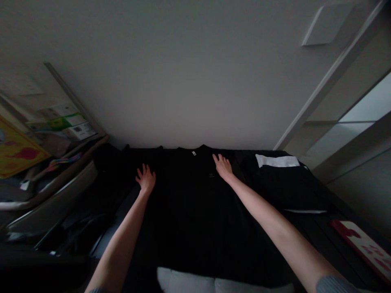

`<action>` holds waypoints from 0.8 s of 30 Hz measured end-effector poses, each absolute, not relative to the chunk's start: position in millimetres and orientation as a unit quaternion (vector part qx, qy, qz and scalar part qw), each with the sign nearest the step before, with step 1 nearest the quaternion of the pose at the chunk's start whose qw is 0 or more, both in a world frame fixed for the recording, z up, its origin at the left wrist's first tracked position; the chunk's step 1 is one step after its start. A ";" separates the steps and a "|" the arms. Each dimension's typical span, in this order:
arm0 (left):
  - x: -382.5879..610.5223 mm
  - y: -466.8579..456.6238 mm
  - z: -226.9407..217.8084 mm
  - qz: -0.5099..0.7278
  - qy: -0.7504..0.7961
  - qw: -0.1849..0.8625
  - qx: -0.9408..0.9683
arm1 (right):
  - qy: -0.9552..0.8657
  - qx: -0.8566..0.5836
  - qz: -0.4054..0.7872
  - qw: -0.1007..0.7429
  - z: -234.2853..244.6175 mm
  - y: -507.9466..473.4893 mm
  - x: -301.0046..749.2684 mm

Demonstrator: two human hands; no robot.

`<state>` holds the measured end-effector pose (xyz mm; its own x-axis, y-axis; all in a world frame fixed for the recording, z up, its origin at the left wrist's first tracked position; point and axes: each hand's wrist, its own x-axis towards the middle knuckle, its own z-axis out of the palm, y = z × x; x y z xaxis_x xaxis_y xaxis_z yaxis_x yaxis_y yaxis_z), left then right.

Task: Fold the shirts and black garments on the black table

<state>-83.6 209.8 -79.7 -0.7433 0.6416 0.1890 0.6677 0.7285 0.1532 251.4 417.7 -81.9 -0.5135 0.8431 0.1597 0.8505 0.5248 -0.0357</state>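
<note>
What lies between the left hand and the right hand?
In the head view, only the flat black garment lies between the left hand and right hand; its small white label sits at the collar, slightly beyond them.

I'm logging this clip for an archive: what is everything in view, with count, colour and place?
garment: one, black, spread flat in the middle
tag: one, white, at its collar
strip: one, white, right of the garment
board: one, red and white, lower right
boxes: several, white and green, far left
cushion: one, pale grey, bottom edge
left hand: one, bare, open, flat on the garment
right hand: one, bare, open, flat near the collar
</note>
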 end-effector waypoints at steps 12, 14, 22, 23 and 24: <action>-59.7 219.1 -56.6 -0.179 -0.904 0.082 -0.380 | -0.708 -0.665 -0.060 0.230 -65.5 426.3 327.1; -46.7 228.4 -45.4 -0.228 -0.876 0.084 -0.416 | -0.746 -0.627 -0.071 0.212 -64.1 411.5 324.5; 27.1 295.0 -16.6 -0.349 -0.759 0.011 -0.550 | -0.877 -0.461 0.026 0.131 -94.1 352.5 288.8; 38.0 305.0 -17.1 -0.352 -0.742 0.000 -0.570 | -0.880 -0.459 0.046 0.117 -100.9 349.5 287.4; 49.0 314.5 -19.4 -0.351 -0.727 -0.018 -0.590 | -0.877 -0.465 0.060 0.108 -107.2 347.5 287.0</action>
